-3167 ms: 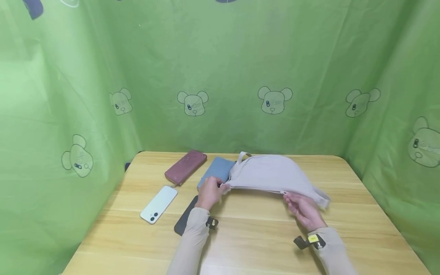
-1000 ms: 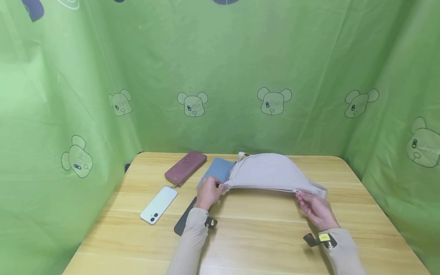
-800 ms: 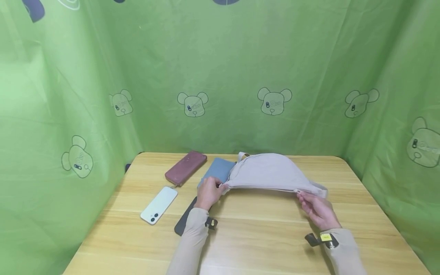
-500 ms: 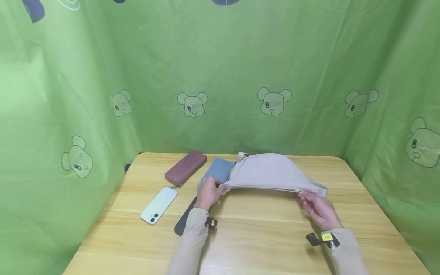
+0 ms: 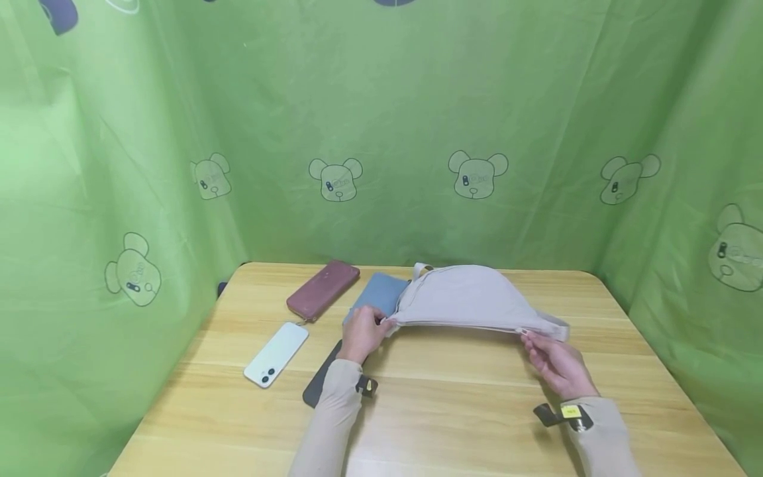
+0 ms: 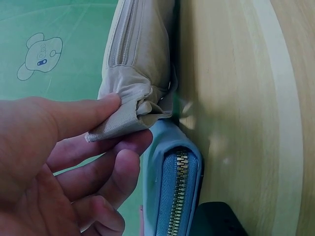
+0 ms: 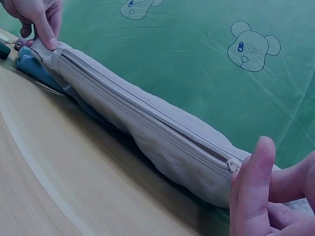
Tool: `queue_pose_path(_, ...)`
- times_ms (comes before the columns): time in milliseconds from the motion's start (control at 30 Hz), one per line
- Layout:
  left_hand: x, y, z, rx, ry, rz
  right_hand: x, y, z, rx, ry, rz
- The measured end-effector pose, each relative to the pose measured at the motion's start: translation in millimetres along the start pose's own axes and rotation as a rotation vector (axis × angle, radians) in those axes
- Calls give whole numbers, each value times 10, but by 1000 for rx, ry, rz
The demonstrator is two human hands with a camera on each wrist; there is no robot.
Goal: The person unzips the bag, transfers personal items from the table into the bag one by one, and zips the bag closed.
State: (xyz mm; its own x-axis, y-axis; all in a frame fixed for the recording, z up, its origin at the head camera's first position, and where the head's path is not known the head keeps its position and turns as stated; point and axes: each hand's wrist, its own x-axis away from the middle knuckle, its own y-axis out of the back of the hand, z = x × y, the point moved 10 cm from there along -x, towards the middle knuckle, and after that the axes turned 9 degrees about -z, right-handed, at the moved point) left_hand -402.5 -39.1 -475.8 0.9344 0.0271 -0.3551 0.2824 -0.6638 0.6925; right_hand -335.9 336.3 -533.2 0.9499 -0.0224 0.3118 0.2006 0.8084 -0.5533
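A pale grey waist bag [image 5: 471,298] stands at the back of the table, its long zipper edge facing the person. My left hand [image 5: 363,334] pinches the webbing tab [image 6: 118,120] at the bag's left end between thumb and fingers. At the zipper's right part, my right hand [image 5: 559,366] pinches the zipper pull [image 7: 233,165] with thumb and forefinger. To the left of the pull, the zipper teeth [image 7: 147,114] are parted in a narrow slit. The bag's inside is hidden. Under the left hand's end of the bag lies a blue zipped wallet [image 5: 381,291].
On the left of the wooden table [image 5: 453,417] lie a dark red wallet [image 5: 324,289] and a white phone [image 5: 277,354]. A black phone [image 5: 320,379] is partly covered by the left forearm. A green curtain [image 5: 393,99] encloses the back and sides.
My right hand has slid the zipper pull to the right along the bag, more slowly in the last second. My left hand has kept its hold on the tab.
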Motion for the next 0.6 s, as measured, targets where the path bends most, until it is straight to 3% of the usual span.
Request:
queue_pose_path(367, 12, 13, -19, -6, -16, -12, 9, 32, 39, -21, -4, 38)
queue_pose_path(600, 16, -3, -26, 5, -22, -5, 29, 71, 76, -6, 4, -9)
